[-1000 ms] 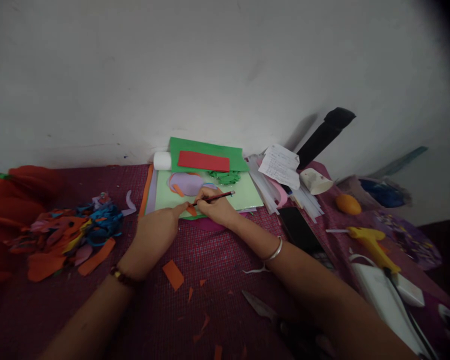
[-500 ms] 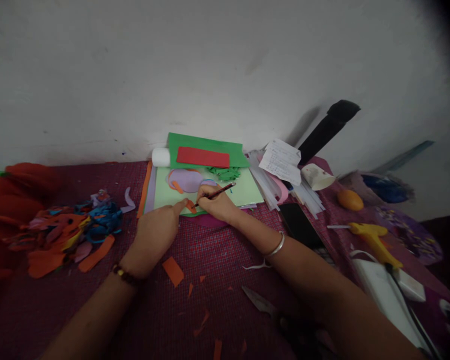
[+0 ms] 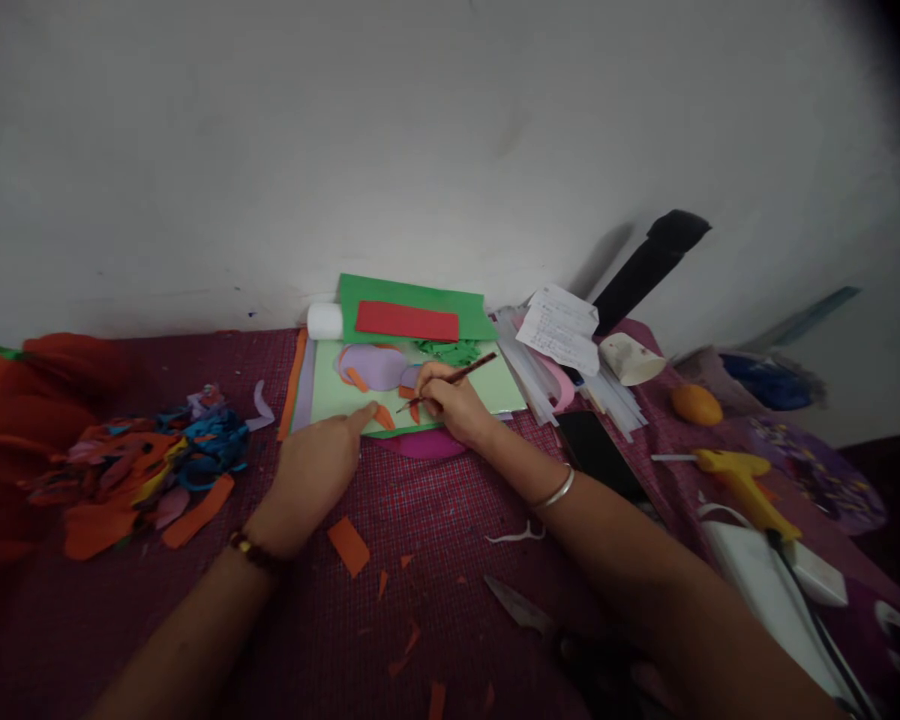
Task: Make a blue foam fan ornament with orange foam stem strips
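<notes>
the right hand (image 3: pixel 456 408) has slid a little to the right across the light green sheet (image 3: pixel 499 388) since half a second ago, and the pencil (image 3: pixel 450 381) now slants more steeply, its back end raised toward the green scraps (image 3: pixel 450 351); the left hand (image 3: pixel 311 475) has hardly shifted

the right grip is clamped on the pencil, fingers pinched round the shaft low down, the tip down on the sheet beside a small orange bit (image 3: pixel 413 409). the left hand lies flat on the desk with its forefinger stretched out, the tip touching an orange piece (image 3: pixel 384 418) at the sheet's near edge; the other fingers fold under the palm, so i cannot tell how far that grip is closed

the orange piece lies between the two hands, just left of the pencil tip. behind it on the sheet sits a lilac shape (image 3: pixel 371 366). further back, against the wall, a green sheet (image 3: pixel 420 297) carries a red strip (image 3: pixel 406 322), with a white roll (image 3: pixel 324 321) at its left end

on the checked cloth (image 3: pixel 435 500) near the left wrist lies an orange scrap (image 3: pixel 349 546); a heap of coloured offcuts (image 3: pixel 150 460) lies well to the left. scissors (image 3: pixel 521 610) lie near the right forearm. to the right are a phone (image 3: pixel 600 455), white strips (image 3: pixel 531 376), a note (image 3: pixel 562 326) and a yellow glue gun (image 3: pixel 736 478)
</notes>
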Available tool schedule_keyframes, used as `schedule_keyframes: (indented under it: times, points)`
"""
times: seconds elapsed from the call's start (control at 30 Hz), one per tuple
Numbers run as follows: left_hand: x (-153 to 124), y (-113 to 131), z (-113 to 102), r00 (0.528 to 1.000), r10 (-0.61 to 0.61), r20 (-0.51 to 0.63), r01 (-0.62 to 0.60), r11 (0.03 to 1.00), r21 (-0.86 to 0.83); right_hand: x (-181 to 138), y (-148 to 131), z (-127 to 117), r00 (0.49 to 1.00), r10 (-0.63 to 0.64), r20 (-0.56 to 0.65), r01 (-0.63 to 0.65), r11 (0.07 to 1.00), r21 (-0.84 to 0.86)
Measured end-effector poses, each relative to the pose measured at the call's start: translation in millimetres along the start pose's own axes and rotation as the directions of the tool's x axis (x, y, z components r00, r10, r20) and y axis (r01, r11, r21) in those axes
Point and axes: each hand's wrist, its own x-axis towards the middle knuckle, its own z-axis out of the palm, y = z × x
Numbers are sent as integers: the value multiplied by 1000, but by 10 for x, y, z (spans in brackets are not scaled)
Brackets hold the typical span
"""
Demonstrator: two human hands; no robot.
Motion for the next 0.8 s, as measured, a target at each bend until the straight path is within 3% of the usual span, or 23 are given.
schedule_keyframes:
  times: [0.1,0.3,0.5,0.8]
  points:
    - [3,-20,16,999,30,-15,-30,1000,0,20,21,20,999,-5,-48,4,1000,-12]
    - [-82,10,78,997,-3,-81,3,1000,-3,37,-12,112,996,-84,-33,80,992,-99]
    - [-173,89,140,998,47,-29,-48,998,-38,35,-20,113,995,-96,-17,93,988,-126]
    - [-144,88,149,997,55,-45,-58,996,-70,31,-45,108,995,-101,-13,98,986,-137]
